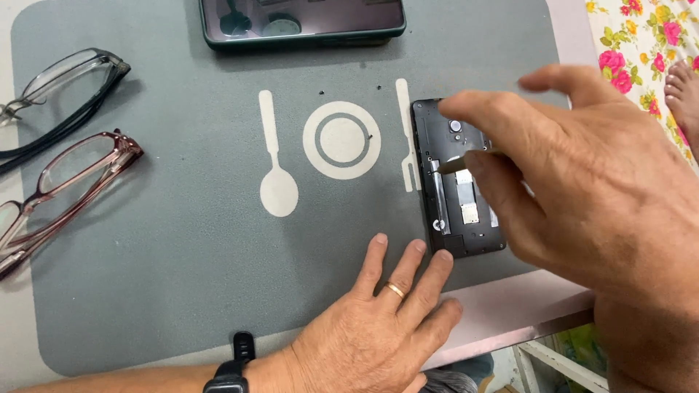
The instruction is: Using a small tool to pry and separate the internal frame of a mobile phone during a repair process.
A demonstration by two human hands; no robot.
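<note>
Grey placemat (pixel 167 240) here, printed in white with a spoon (pixel 277 156), a ringed plate (pixel 341 140) and a partly hidden fork (pixel 405 124), and at its right near edge lies the opened phone (pixel 455 211), back cover off, long axis running near to far with the camera lens at the far end. The left hand (pixel 378 320) lies flat, fingers narrowly spread, fingertips touching the phone's near left corner, while the right hand (pixel 582 182) hovers over it, pinching a thin tool (pixel 455 164) whose tip meets the phone's insides. Far off sits a dark tablet (pixel 302 22), two pairs of glasses (pixel 58 145) at left.
</note>
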